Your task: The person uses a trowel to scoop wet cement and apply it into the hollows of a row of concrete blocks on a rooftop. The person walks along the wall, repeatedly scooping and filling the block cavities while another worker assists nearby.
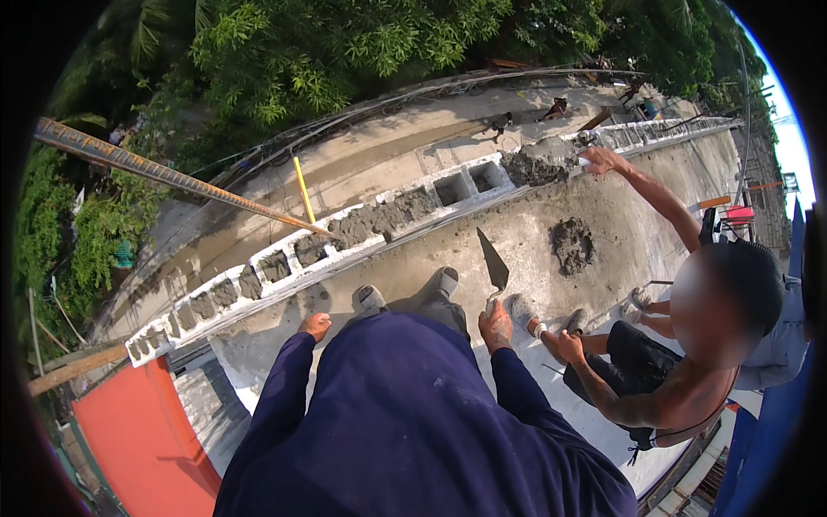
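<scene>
Head view: the right hand [495,327] is clenched on the handle of a pointed brick trowel [494,263], whose blade points up toward the row of hollow concrete blocks [284,263]. The trowel hangs over the concrete slab [534,233], on the near side of the block row. The left hand [315,326] hangs empty, its fingers loosely curled, also near that row. Beyond the trowel, a mortar heap [573,244] lies on the slab, and a crouching co-worker's hand [600,159] rests on the block row's far end.
</scene>
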A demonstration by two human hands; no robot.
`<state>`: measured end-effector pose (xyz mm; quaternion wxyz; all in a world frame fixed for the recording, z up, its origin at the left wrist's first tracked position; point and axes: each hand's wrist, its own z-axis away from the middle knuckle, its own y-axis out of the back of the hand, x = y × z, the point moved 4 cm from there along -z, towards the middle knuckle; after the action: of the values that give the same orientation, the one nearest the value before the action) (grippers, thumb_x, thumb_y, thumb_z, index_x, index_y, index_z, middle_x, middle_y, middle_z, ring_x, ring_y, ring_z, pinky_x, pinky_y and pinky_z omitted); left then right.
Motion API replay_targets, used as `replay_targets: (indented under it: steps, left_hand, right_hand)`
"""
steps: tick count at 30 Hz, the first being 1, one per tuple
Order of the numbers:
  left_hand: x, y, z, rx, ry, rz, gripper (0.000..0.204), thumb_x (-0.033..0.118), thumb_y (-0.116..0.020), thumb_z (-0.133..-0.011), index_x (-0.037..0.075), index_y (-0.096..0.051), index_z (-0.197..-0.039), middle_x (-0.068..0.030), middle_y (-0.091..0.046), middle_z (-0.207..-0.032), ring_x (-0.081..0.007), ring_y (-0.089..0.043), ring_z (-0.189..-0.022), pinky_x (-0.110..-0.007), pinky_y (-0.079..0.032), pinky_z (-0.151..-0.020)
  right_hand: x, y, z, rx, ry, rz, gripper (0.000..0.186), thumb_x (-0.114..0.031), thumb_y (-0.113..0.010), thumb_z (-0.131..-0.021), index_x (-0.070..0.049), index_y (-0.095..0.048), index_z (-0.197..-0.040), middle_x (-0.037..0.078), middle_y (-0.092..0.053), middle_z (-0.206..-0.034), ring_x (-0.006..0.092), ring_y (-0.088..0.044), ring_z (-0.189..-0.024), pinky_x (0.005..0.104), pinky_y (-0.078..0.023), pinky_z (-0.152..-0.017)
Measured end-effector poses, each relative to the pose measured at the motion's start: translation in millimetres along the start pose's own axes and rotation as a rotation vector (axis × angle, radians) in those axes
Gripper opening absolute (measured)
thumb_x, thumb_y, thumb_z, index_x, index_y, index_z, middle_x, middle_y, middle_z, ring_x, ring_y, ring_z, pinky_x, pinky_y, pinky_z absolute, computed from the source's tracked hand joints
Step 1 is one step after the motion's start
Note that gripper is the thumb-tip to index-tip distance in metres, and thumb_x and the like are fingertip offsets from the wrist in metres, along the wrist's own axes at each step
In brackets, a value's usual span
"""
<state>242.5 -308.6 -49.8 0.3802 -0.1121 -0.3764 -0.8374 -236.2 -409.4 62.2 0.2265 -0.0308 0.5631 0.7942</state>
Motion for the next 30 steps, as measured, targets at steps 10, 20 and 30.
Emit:
replay_targets:
  steps: [10,20,30]
  left_hand:
    - [-103,38,-3,-0.031,0.075,-0.136,0.026,0.03,-0.05,-0.075,0.008,-0.061,-0.083,-0.013,-0.062,-0.082,-0.0267,-0.059,-0.08,-0.035,-0.045,-0.07]
    - [-20,-2,4,0.014,-0.04,0.065,0.033,0.029,-0.053,-0.079,0.009,-0.061,-0.104,-0.0152,-0.063,-0.099,-0.0282,-0.058,-0.099,-0.033,-0.045,-0.084]
    - [-24,-11,38,-0.06,0.088,-0.057,0.039,0.03,-0.05,-0.078,0.009,-0.058,-0.11,-0.0159,-0.059,-0.108,-0.0304,-0.055,-0.102,-0.035,-0.042,-0.089]
  right_hand:
    - [36,-32,110,-0.097,-0.246,0.008,0.029,-0.019,-0.058,-0.068,-0.001,-0.055,-0.09,0.025,-0.061,-0.083,0.0402,-0.059,-0.082,0.0473,-0.046,-0.073]
    - [13,-4,8,0.134,-0.067,-0.176,0.047,-0.02,-0.061,-0.069,0.004,-0.044,-0.106,0.027,-0.059,-0.085,0.0407,-0.059,-0.083,0.0445,-0.046,-0.074]
    - [-105,-18,-91,0.236,-0.116,-0.338,0.038,-0.018,-0.063,-0.071,0.004,-0.047,-0.097,0.027,-0.059,-0.085,0.0417,-0.058,-0.084,0.0462,-0.046,-0.075]
